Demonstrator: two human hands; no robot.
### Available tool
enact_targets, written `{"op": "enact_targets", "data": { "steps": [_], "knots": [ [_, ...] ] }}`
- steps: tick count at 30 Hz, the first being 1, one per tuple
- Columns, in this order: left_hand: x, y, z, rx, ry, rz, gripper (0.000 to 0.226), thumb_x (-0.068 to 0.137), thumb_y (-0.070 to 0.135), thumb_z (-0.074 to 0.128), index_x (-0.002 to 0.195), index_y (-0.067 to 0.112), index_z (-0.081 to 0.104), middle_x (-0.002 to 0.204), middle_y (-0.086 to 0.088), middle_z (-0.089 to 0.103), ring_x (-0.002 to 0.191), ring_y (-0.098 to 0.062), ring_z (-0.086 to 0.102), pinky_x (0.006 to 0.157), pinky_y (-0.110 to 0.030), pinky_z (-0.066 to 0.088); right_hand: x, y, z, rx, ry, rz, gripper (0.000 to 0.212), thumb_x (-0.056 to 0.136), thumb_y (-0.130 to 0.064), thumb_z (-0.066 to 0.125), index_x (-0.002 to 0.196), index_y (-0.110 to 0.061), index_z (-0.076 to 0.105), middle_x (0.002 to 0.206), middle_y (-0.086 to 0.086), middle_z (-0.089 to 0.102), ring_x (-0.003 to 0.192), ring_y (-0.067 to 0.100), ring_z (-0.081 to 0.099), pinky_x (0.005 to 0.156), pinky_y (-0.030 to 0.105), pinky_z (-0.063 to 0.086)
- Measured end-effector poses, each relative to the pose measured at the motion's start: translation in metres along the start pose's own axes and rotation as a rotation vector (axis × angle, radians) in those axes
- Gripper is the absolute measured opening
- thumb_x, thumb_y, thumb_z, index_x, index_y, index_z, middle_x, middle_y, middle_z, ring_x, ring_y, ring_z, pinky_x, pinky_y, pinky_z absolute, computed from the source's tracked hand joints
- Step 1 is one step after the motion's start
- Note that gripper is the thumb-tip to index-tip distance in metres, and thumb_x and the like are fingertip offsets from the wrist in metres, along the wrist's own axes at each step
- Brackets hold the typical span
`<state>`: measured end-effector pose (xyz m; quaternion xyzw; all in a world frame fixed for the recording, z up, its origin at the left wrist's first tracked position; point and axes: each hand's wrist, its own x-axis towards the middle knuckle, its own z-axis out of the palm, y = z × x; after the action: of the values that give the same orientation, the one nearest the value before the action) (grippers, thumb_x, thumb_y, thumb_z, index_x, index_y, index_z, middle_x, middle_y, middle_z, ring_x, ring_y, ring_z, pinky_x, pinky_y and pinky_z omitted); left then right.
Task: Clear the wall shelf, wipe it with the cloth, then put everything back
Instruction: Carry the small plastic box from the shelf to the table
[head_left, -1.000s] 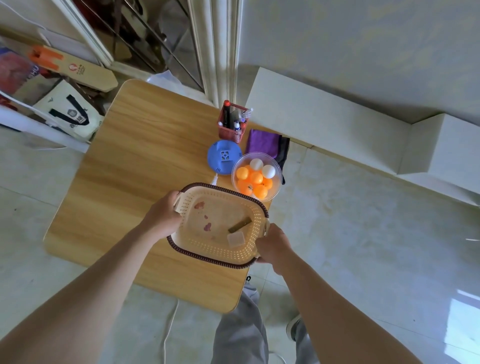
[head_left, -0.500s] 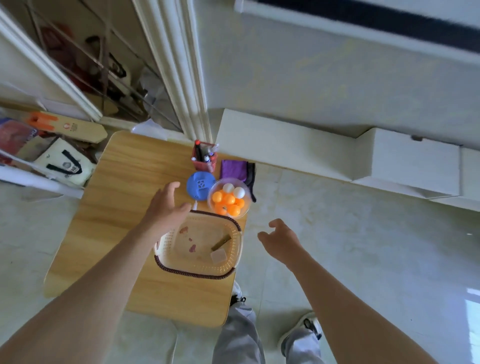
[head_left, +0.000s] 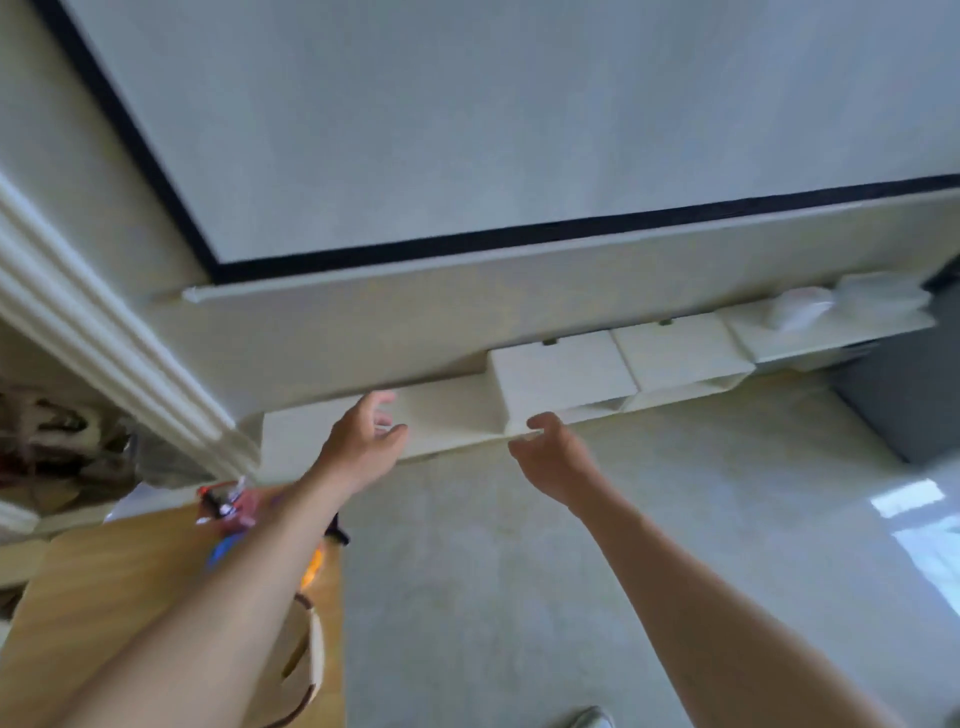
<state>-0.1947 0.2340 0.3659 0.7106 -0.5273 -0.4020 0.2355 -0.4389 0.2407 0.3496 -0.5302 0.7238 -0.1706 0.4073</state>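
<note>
Left hand and right hand empty, fingers loose, hovered at the wall shelf | clutter sat on worktop under left forearm, apparently freeing the shelf for wiping.

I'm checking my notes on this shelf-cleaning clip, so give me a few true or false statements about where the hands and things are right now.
1. The left hand and right hand are both up by the white wall shelf. True.
2. The left hand grips a purple cloth. False: its fingers are spread and it holds nothing.
3. A light wooden table lies under the left forearm. True.
4. The right hand holds the beige perforated basket. False: the hand holds nothing, and the basket sits on the table.
</note>
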Motion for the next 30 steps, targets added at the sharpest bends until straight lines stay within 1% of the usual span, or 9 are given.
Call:
{"op": "enact_targets", "data": {
  "steps": [4, 7, 9, 13, 15, 17, 21, 25, 30],
  "knots": [
    [-0.011, 0.101, 0.076, 0.019, -0.083, 0.135, 0.069, 0.066, 0.042, 0.054, 0.132, 0.023, 0.054, 0.113, -0.001, 0.065, 0.101, -0.020, 0.064, 0.087, -0.029, 0.048, -0.013, 0.041, -0.106, 0.082, 0.142, 0.004, 0.041, 0.094, -0.029, 0.057, 0.132, -0.016, 0.051, 0.104, 0.005, 0.072, 0.092, 0.020, 0.056, 0.079, 0.026, 0.041],
    [-0.024, 0.172, 0.134, 0.032, -0.146, 0.217, 0.065, 0.067, 0.040, 0.055, 0.130, 0.027, 0.054, 0.105, 0.004, 0.067, 0.101, -0.019, 0.064, 0.092, -0.032, 0.050, -0.022, 0.080, -0.177, 0.142, 0.230, 0.029, 0.044, 0.093, -0.033, 0.057, 0.134, -0.019, 0.051, 0.100, 0.001, 0.069, 0.098, 0.021, 0.059, 0.081, 0.029, 0.046],
    [-0.032, 0.212, 0.173, 0.050, -0.179, 0.272, 0.063, 0.067, 0.040, 0.055, 0.129, 0.029, 0.055, 0.101, 0.008, 0.066, 0.102, -0.019, 0.064, 0.095, -0.034, 0.049, -0.028, 0.107, -0.218, 0.165, 0.280, 0.052, 0.045, 0.092, -0.033, 0.056, 0.135, -0.019, 0.050, 0.105, 0.002, 0.068, 0.103, 0.024, 0.060, 0.085, 0.031, 0.049],
    [-0.052, 0.273, 0.243, 0.064, -0.267, 0.362, 0.058, 0.074, 0.040, 0.056, 0.131, 0.029, 0.053, 0.105, 0.010, 0.060, 0.105, -0.019, 0.061, 0.097, -0.038, 0.049, -0.045, 0.155, -0.285, 0.218, 0.380, 0.087, 0.047, 0.092, -0.031, 0.056, 0.137, -0.018, 0.050, 0.084, -0.011, 0.056, 0.091, 0.017, 0.057, 0.079, 0.028, 0.045],
    [-0.058, 0.295, 0.271, 0.085, -0.308, 0.398, 0.048, 0.084, 0.033, 0.059, 0.131, 0.029, 0.051, 0.105, 0.011, 0.058, 0.106, -0.020, 0.061, 0.096, -0.038, 0.049, -0.054, 0.178, -0.308, 0.248, 0.422, 0.111, 0.047, 0.092, -0.030, 0.055, 0.137, -0.019, 0.050, 0.080, -0.015, 0.053, 0.078, 0.008, 0.055, 0.069, 0.025, 0.043],
    [-0.062, 0.317, 0.298, 0.101, -0.339, 0.431, 0.043, 0.089, 0.028, 0.059, 0.131, 0.028, 0.051, 0.106, 0.009, 0.059, 0.105, -0.019, 0.061, 0.094, -0.036, 0.049, -0.061, 0.199, -0.330, 0.282, 0.455, 0.135, 0.047, 0.091, -0.028, 0.054, 0.137, -0.020, 0.050, 0.084, -0.013, 0.057, 0.077, 0.006, 0.055, 0.065, 0.023, 0.042],
    [-0.059, 0.342, 0.331, 0.134, -0.393, 0.460, 0.044, 0.083, 0.032, 0.059, 0.127, 0.031, 0.051, 0.106, 0.003, 0.063, 0.100, -0.017, 0.062, 0.089, -0.036, 0.050, -0.062, 0.227, -0.354, 0.338, 0.493, 0.191, 0.038, 0.092, -0.031, 0.055, 0.129, -0.021, 0.052, 0.110, 0.001, 0.064, 0.092, 0.020, 0.059, 0.074, 0.027, 0.045],
    [-0.045, 0.362, 0.360, 0.145, -0.449, 0.464, 0.045, 0.080, 0.035, 0.058, 0.125, 0.032, 0.050, 0.105, 0.002, 0.063, 0.098, -0.019, 0.063, 0.093, -0.040, 0.052, -0.050, 0.252, -0.372, 0.355, 0.512, 0.242, 0.041, 0.090, -0.034, 0.056, 0.129, -0.022, 0.051, 0.116, 0.005, 0.064, 0.099, 0.023, 0.061, 0.080, 0.029, 0.050],
    [-0.006, 0.385, 0.396, 0.105, -0.477, 0.456, 0.041, 0.088, 0.027, 0.060, 0.128, 0.029, 0.051, 0.103, 0.003, 0.064, 0.094, -0.017, 0.062, 0.084, -0.036, 0.050, -0.009, 0.268, -0.398, 0.347, 0.523, 0.292, 0.050, 0.089, -0.035, 0.057, 0.137, -0.021, 0.049, 0.118, 0.006, 0.066, 0.098, 0.022, 0.063, 0.079, 0.026, 0.048]
  ]
}}
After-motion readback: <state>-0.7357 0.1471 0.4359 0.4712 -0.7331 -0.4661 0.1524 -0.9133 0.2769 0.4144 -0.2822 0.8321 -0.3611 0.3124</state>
